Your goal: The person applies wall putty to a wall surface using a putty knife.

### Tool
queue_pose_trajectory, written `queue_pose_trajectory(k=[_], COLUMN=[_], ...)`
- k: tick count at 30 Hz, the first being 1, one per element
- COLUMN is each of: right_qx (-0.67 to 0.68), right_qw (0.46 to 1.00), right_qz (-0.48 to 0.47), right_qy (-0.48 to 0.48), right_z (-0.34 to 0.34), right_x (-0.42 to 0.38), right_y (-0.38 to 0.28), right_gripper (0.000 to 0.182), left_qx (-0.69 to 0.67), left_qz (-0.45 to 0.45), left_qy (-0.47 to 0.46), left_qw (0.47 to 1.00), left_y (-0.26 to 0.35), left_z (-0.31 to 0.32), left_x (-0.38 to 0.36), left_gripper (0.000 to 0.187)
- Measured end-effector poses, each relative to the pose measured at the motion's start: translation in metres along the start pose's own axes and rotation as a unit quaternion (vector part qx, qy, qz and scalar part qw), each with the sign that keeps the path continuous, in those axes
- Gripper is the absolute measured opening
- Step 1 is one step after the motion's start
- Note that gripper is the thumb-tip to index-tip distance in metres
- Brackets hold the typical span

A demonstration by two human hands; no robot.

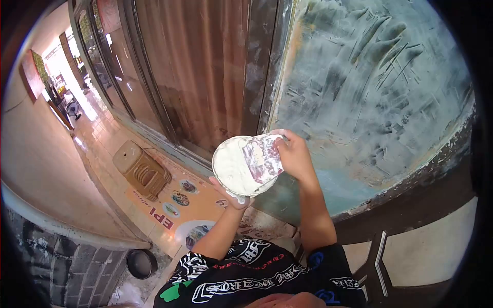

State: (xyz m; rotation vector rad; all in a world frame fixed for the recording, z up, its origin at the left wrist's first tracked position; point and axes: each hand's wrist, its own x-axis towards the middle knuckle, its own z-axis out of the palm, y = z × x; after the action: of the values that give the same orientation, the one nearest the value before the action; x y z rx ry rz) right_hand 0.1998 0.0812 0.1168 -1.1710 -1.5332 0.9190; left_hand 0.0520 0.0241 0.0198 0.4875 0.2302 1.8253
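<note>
My left hand (236, 199) supports a round tub of white putty (231, 167) from below; most of its fingers are hidden under the tub. My right hand (297, 156) is closed on a flat scraper (262, 158), thumb on top. The scraper is smeared with white and dull purple patches and lies over the right side of the putty. In front of my hands stands a patchy grey-green wall (354, 102) with whitish smears and dark streaks.
Brown-framed glass with a curtain (200, 66) adjoins the wall. A stack of brown plastic stools (141, 167) stands on a printed banner (179, 190) on the floor. A dark round basin (141, 264) sits by a grey block wall (77, 274). A tiled passage (97, 115) runs back left.
</note>
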Motion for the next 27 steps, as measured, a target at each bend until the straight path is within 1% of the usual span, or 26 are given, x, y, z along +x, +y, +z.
queue_pose_trajectory(k=[1, 2, 4, 5, 6, 8, 9, 10, 12, 14, 16, 17, 18, 20, 22, 23, 24, 26, 27], right_qx=[-0.102, -0.102, -0.032, 0.001, 0.001, -0.022, -0.107, -0.108, 0.045, 0.053, -0.098, -0.128, -0.128, -0.003, 0.005, -0.109, -0.221, -0.247, -0.16], right_qw=[0.994, 0.994, 0.999, 1.0, 1.0, 1.0, 0.994, 0.993, 0.998, 0.997, 0.992, 0.987, 0.987, 0.995, 0.994, 0.987, 0.965, 0.958, 0.976], right_qz=[-0.024, -0.025, 0.025, 0.023, 0.024, -0.015, -0.035, -0.036, 0.014, 0.009, -0.056, -0.073, -0.074, -0.042, -0.032, -0.074, -0.115, -0.115, -0.091], right_qy=[0.014, 0.015, 0.01, 0.002, 0.003, -0.011, 0.002, 0.001, -0.046, -0.062, -0.053, -0.069, -0.07, -0.092, -0.106, -0.092, -0.076, -0.086, -0.116], right_z=[0.001, 0.0, -0.003, -0.002, 0.001, 0.009, 0.01, 0.008, 0.003, 0.005, 0.012, 0.01, 0.009, 0.006, 0.012, 0.016, 0.017, 0.01, 0.006], right_x=[0.0, -0.001, -0.003, 0.001, 0.0, -0.001, 0.001, 0.005, 0.015, 0.015, 0.015, 0.019, 0.025, 0.033, 0.028, 0.022, 0.019, 0.029, 0.034], right_y=[0.0, -0.002, -0.019, -0.013, -0.014, -0.02, -0.019, -0.017, -0.02, -0.028, -0.035, -0.04, -0.042, -0.046, -0.061, -0.068, -0.072, -0.072, -0.071], right_gripper=[0.023, 0.023, 0.023, 0.024, 0.024, 0.024, 0.024, 0.024, 0.024, 0.023, 0.024, 0.023, 0.023, 0.024, 0.024, 0.024, 0.024, 0.024, 0.024], left_qx=[-0.018, -0.018, -0.005, 0.024, 0.025, -0.03, -0.033, -0.034, -0.035, -0.015, -0.031, -0.031, -0.019, -0.007, -0.028, -0.005, -0.004, -0.062, -0.059], left_qz=[-0.016, -0.016, 0.005, 0.021, 0.02, -0.005, -0.006, -0.005, -0.004, -0.008, -0.015, -0.014, -0.02, -0.023, -0.038, -0.047, -0.046, -0.064, -0.061], left_qy=[0.006, 0.005, -0.002, 0.012, 0.013, 0.005, -0.022, -0.022, -0.038, -0.022, -0.032, -0.033, -0.03, -0.026, -0.025, 0.01, 0.009, -0.035, -0.035], left_qw=[1.0, 1.0, 1.0, 0.999, 0.999, 1.0, 0.999, 0.999, 0.999, 1.0, 0.999, 0.999, 0.999, 0.999, 0.999, 0.999, 0.999, 0.995, 0.996], left_y=[0.0, -0.001, 0.004, 0.006, 0.004, 0.0, 0.007, 0.009, 0.011, 0.016, 0.017, 0.018, 0.024, 0.029, 0.032, 0.034, 0.035, 0.036, 0.04], left_z=[-0.001, -0.001, 0.01, 0.013, 0.01, 0.002, 0.012, 0.015, 0.019, 0.025, 0.023, 0.023, 0.031, 0.035, 0.038, 0.041, 0.04, 0.037, 0.044], left_x=[0.0, 0.0, -0.001, -0.001, 0.0, 0.005, 0.005, 0.006, 0.007, 0.007, 0.013, 0.014, 0.013, 0.014, 0.017, 0.013, 0.014, 0.016, 0.013], left_gripper=[0.101, 0.101, 0.101, 0.101, 0.101, 0.102, 0.102, 0.102, 0.102, 0.102, 0.1, 0.1, 0.1, 0.099, 0.099, 0.1, 0.1, 0.1, 0.1])
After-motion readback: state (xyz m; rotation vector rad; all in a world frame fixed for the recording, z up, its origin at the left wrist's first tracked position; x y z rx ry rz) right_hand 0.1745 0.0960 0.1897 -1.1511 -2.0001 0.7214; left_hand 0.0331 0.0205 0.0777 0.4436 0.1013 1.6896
